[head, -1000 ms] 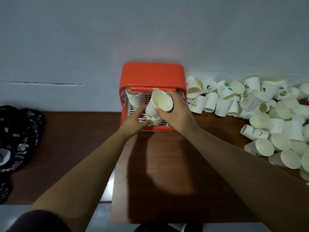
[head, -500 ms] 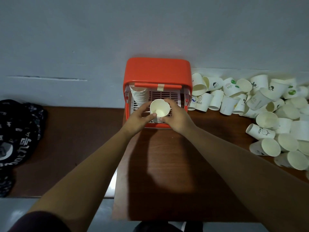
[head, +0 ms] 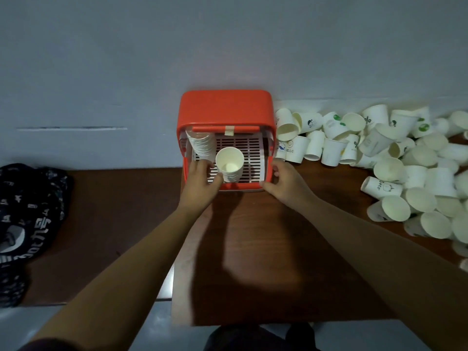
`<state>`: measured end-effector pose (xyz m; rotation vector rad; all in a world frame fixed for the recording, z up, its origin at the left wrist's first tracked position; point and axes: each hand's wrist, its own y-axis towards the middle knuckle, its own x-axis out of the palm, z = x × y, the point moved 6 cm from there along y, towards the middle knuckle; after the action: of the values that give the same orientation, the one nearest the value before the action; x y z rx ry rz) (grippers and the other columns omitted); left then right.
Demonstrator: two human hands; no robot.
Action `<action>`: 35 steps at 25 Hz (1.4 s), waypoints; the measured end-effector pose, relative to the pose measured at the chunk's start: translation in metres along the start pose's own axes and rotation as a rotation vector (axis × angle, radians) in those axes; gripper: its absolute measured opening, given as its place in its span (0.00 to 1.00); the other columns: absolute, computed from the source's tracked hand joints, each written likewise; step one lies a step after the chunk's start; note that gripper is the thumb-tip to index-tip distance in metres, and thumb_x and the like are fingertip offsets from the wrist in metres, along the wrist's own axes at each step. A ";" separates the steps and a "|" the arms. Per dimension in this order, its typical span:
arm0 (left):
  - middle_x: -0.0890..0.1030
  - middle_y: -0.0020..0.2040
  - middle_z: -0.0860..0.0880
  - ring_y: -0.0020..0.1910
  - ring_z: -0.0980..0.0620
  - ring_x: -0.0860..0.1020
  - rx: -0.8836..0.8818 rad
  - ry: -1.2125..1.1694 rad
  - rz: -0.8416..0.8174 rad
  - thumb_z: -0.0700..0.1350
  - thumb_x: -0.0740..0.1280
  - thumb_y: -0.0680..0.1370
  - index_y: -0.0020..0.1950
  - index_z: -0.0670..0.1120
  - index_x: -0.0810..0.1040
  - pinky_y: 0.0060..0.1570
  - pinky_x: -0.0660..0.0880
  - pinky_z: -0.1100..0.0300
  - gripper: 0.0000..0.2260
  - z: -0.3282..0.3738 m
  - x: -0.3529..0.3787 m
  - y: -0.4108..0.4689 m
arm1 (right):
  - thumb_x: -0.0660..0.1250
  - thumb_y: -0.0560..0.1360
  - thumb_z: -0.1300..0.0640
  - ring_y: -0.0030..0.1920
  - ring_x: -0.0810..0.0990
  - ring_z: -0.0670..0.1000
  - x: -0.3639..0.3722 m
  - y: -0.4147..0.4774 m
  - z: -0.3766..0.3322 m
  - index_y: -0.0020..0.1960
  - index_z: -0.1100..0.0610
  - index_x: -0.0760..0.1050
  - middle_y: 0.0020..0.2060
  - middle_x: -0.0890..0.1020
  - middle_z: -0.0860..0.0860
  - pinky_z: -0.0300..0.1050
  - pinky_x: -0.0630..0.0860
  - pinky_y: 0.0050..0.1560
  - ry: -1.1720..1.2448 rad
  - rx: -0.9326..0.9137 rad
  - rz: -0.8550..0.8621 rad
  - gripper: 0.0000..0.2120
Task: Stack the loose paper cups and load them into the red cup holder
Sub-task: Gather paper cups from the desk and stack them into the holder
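Head view: cup stack (head: 229, 164) stands upright on the grid in the red holder (head: 225, 107). Left hand (head: 201, 182) has its thumb against the stack, can't tell if it grips. Right hand (head: 285, 178) is loose and holds nothing at the holder's right front corner. Loose cups (head: 379, 158) are heaped to the right.

A plain grey-blue wall (head: 101, 59), marked by a thin horizontal scratch (head: 71, 127), backs a dark reddish-brown counter (head: 278, 274). Black printed fabric (head: 25, 219) lies on a lower brown surface (head: 114, 224) at left, with grey floor (head: 25, 323) below.
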<state>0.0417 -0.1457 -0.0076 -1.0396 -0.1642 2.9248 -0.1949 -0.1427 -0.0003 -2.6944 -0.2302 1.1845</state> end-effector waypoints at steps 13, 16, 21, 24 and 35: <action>0.75 0.53 0.49 0.50 0.52 0.75 0.204 0.182 -0.463 0.51 0.70 0.76 0.56 0.48 0.75 0.48 0.68 0.60 0.11 0.209 0.245 -0.044 | 0.75 0.69 0.53 0.59 0.74 0.59 -0.230 -0.143 0.245 0.66 0.62 0.72 0.61 0.72 0.59 0.51 0.72 0.59 -0.283 0.247 0.312 0.29; 0.70 0.58 0.51 0.56 0.53 0.71 0.219 0.224 -0.518 0.51 0.72 0.74 0.65 0.46 0.72 0.53 0.67 0.61 0.22 0.251 0.309 -0.045 | 0.74 0.70 0.48 0.63 0.72 0.58 -0.259 -0.162 0.291 0.69 0.59 0.69 0.64 0.71 0.58 0.52 0.71 0.62 -0.296 0.319 0.281 0.32; 0.69 0.69 0.46 0.70 0.46 0.67 0.234 0.365 -0.607 0.53 0.76 0.68 0.74 0.45 0.67 0.64 0.67 0.55 0.37 0.269 0.394 -0.050 | 0.72 0.70 0.40 0.66 0.70 0.58 -0.248 -0.174 0.340 0.73 0.57 0.63 0.69 0.69 0.57 0.55 0.70 0.66 -0.409 0.281 0.112 0.39; 0.68 0.71 0.44 0.70 0.43 0.68 0.250 0.435 -0.561 0.54 0.77 0.68 0.75 0.45 0.64 0.67 0.69 0.48 0.40 0.267 0.415 -0.056 | 0.73 0.67 0.38 0.61 0.75 0.57 -0.237 -0.166 0.348 0.71 0.57 0.66 0.64 0.74 0.55 0.54 0.73 0.62 -0.506 0.193 0.125 0.40; 0.69 0.70 0.45 0.69 0.44 0.69 0.247 0.463 -0.532 0.53 0.75 0.71 0.75 0.47 0.65 0.64 0.72 0.47 0.36 0.241 0.401 -0.067 | 0.70 0.72 0.54 0.54 0.75 0.59 -0.211 -0.158 0.349 0.55 0.57 0.80 0.56 0.77 0.57 0.55 0.71 0.54 -0.699 0.054 0.101 0.12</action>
<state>-0.4216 -0.0742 -0.0663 -1.3412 -0.0496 2.1167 -0.6050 0.0031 -0.0451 -2.1613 -0.1507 2.0881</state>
